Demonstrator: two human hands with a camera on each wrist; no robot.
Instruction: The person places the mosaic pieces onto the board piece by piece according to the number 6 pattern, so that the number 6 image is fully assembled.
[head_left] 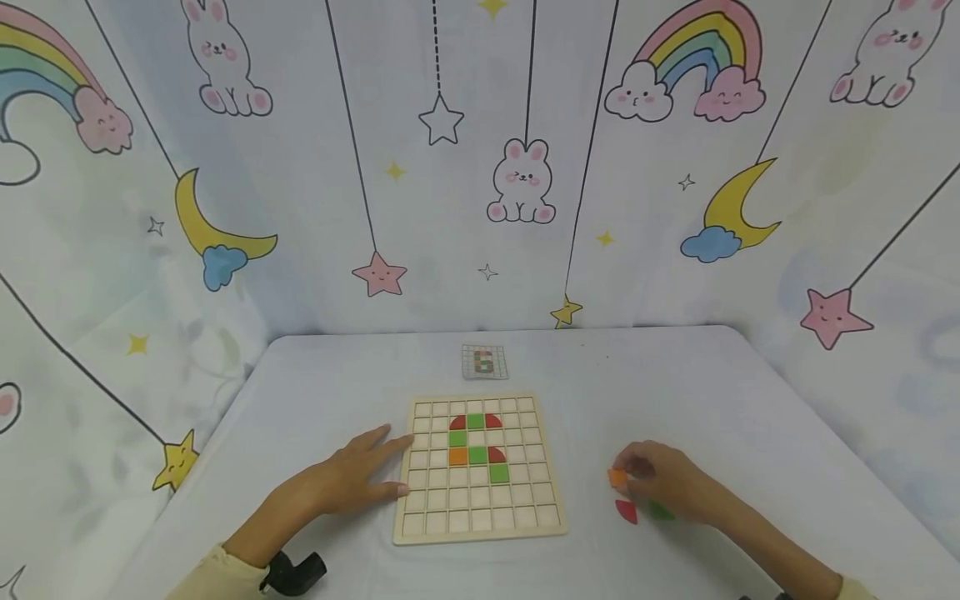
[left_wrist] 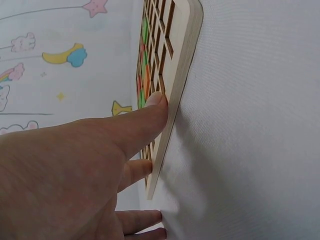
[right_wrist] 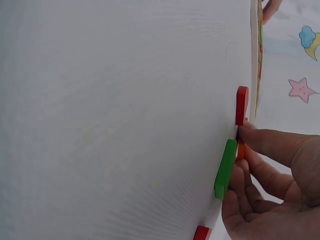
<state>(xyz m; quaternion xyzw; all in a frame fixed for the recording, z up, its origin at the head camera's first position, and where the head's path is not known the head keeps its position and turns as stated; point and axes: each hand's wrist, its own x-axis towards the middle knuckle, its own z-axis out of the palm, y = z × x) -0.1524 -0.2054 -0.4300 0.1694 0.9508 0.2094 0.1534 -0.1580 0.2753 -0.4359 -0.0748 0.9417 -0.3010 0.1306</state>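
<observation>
A wooden grid board (head_left: 480,521) lies on the table with red, green and orange tiles set in some of its cells. My left hand (head_left: 356,471) rests at the board's left side. Its fingers are spread, with the thumb and a finger on the frame, as the left wrist view also shows. On the right, my right hand (head_left: 667,479) pinches an orange square tile (head_left: 617,478) between thumb and fingers. A red quarter-round tile (head_left: 626,512) lies just below that hand. Partly hidden under the hand is a green tile (head_left: 662,511), seen more fully in the right wrist view.
Behind the board lies a small card (head_left: 484,362) printed with a coloured grid pattern. Another red tile (right_wrist: 202,233) shows at the bottom of the right wrist view. A patterned cloth backdrop (head_left: 465,192) stands behind the white table (head_left: 337,375).
</observation>
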